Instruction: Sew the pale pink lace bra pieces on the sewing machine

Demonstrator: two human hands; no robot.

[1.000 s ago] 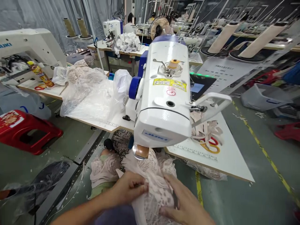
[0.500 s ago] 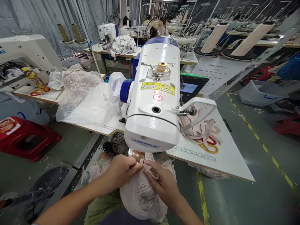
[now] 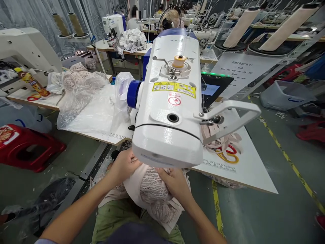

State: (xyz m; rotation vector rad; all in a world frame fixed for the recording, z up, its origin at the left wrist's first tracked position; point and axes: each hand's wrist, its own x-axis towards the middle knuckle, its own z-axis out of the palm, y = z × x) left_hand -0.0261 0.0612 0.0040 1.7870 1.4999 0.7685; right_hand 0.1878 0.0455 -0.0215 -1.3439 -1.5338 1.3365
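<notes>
Under the head of a white sewing machine (image 3: 167, 142), I hold a pale pink lace bra (image 3: 154, 184) with both hands. My left hand (image 3: 125, 166) pinches its smooth edge to the left of the machine head. On the other side, my right hand (image 3: 175, 181) grips the lace part, thumb on top and fingers curled. The machine head covers some of my fingertips, the needle and the sewing point. The rest of the bra hangs down over my lap.
On the table's right wing lie pale straps (image 3: 218, 135) and scissors with red and yellow handles (image 3: 228, 156). Plastic bags (image 3: 88, 108) cover the left side. Thread cones (image 3: 241, 28) stand at the back right. A red stool (image 3: 30, 147) is on the floor at left.
My hands have moved apart and slightly up toward the machine head. The small band end pinched between them is out of sight, and more of the lace cup faces me. The view has shifted closer.
</notes>
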